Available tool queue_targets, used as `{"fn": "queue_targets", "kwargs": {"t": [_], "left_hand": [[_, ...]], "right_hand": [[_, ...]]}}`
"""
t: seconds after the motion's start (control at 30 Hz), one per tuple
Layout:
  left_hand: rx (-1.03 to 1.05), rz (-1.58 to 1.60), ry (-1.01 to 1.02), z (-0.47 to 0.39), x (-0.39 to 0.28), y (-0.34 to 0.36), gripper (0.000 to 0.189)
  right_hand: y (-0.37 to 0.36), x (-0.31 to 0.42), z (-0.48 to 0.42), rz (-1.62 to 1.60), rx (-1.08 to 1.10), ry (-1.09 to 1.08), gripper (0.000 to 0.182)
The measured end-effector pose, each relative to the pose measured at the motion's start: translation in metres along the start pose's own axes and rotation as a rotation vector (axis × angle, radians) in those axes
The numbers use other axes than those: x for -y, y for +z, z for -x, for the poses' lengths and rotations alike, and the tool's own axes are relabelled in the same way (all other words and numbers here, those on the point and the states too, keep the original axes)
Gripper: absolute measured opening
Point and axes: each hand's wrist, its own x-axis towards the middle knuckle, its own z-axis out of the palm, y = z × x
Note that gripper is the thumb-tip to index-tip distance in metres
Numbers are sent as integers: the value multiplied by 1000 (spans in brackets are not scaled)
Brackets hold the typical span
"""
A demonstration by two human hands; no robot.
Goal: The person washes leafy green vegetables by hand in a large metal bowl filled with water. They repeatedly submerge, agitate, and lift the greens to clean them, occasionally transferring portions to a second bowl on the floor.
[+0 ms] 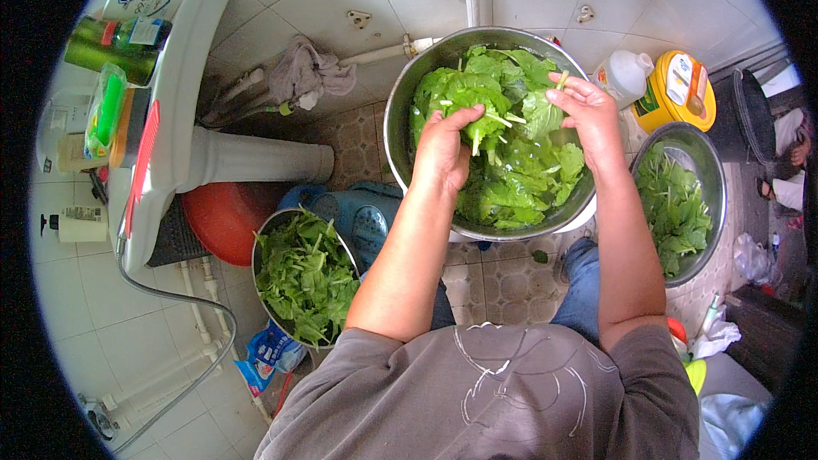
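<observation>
A large metal basin in front of me holds water and many leafy greens. Over its left half, my left hand grips a bunch of greens, the cut stems pointing right. At the right side of the basin, my right hand pinches the pale stem of one leaf between thumb and fingers, and the leaf hangs down over the water. Left of my left forearm stands a metal pot filled with greens. A second, oval metal basin with greens lies to the right of my right arm.
At the left is a white pedestal sink with a red comb on its edge. Below it sits a red plastic basin. A white jug, a yellow tub and a black bucket stand at the right. Another person's foot shows far right.
</observation>
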Motion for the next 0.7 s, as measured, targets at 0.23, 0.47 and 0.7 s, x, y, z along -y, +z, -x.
{"fn": "queue_targets", "kwargs": {"t": [0.23,0.47,0.7], "left_hand": [[-52,-108,-64,9,5,12,45],[134,197,3,-5,10,-7,22],[341,431,-24,1,0,0,21]], "right_hand": [[51,11,43,684,-153,-637,16],[73,1,64,712,-4,-831,27],[74,11,64,855,-32,-814,32]]}}
